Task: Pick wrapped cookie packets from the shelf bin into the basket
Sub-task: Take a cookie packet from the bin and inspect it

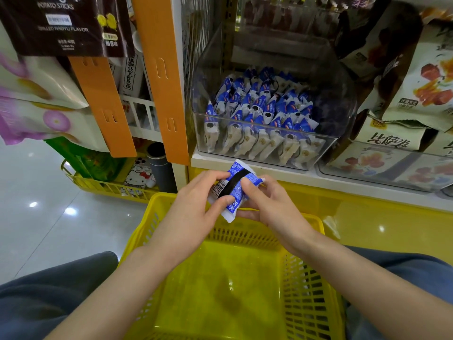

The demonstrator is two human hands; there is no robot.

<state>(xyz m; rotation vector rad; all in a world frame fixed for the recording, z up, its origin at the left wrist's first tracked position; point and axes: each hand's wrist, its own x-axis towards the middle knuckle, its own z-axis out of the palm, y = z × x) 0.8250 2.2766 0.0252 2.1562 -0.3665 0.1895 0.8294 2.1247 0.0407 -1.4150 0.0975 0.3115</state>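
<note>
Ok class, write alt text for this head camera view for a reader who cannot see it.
Two bare hands, left hand and right hand, hold blue-and-white cookie packets together above an empty yellow basket. Behind them, a clear shelf bin holds many more such packets.

Shop, snack aisle. Clear shelf bin packed with identical blue-and-white wrapped packets; bagged snacks stacked beside it, more hanging on orange display strips. Yellow plastic shopping basket in front, a second one on glossy tiled floor.
</note>
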